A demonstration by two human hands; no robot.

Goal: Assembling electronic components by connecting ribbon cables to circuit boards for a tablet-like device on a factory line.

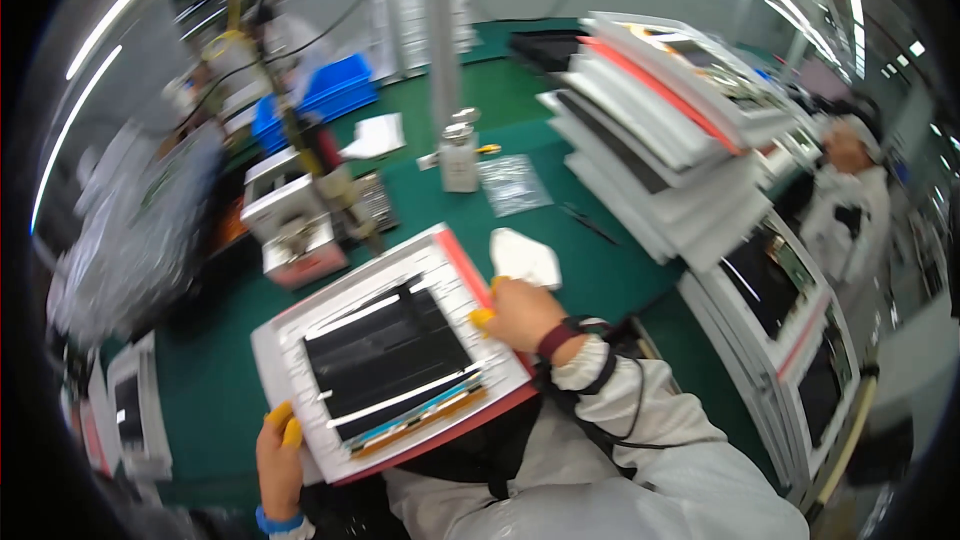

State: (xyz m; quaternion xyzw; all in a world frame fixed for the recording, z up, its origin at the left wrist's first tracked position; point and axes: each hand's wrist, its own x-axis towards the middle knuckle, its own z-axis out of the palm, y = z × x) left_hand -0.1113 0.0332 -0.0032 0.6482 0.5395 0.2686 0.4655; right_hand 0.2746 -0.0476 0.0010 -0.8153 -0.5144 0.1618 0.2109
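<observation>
Tilted in front of my body is a white foam tray (285, 360) with a dark display panel (385, 350) lying in its recess. Blue and orange-brown strips run along the panel's near edge. A red layer (462, 265) shows under the tray at its right and near sides. My left hand (278, 450), with yellow finger cots, is closed on the near left corner. My right hand (525, 315), also with yellow finger cots and a dark red wrist strap, grips the right edge. A white cloth or paper (527, 256) lies just beyond the right hand.
A tall stack of foam trays (640, 155) stands at the back right, more trays (770, 280) lean at the right, where a person (850, 200) is. On the green table (420, 205) are a dispenser bottle (459, 160), clear bag (515, 185), tweezers-like tool (592, 224) and blue bins (335, 88).
</observation>
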